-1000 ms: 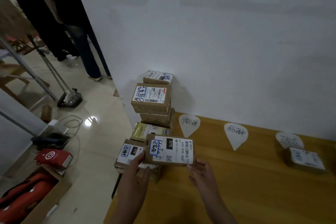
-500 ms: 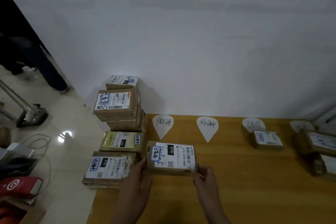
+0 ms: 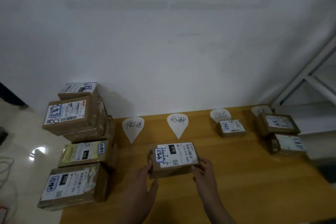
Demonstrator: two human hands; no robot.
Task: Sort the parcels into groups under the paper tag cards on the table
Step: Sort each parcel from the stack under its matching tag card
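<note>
1. Both forearms come in from the bottom edge of the view, side by side and well apart.
2. The left hand [image 3: 143, 185] grips the left end of a parcel [image 3: 174, 158], with its fingers up the side and its thumb at the near edge.
3. The right hand [image 3: 204, 172] pinches the parcel's near right corner, with its fingers curled on the right end.

Both hands hold a brown cardboard parcel [image 3: 174, 158] by its ends, the left hand [image 3: 143, 183] at the left edge and the right hand [image 3: 205, 174] at the right corner. The parcel sits over the wooden table [image 3: 236, 196], just below the second paper tag card [image 3: 177, 123]. A small parcel [image 3: 231, 127] lies under the third card [image 3: 220, 114]. Two parcels [image 3: 277, 123] lie under the fourth card [image 3: 260, 110]. Stacked parcels [image 3: 76, 116] crowd the table's left end.
</note>
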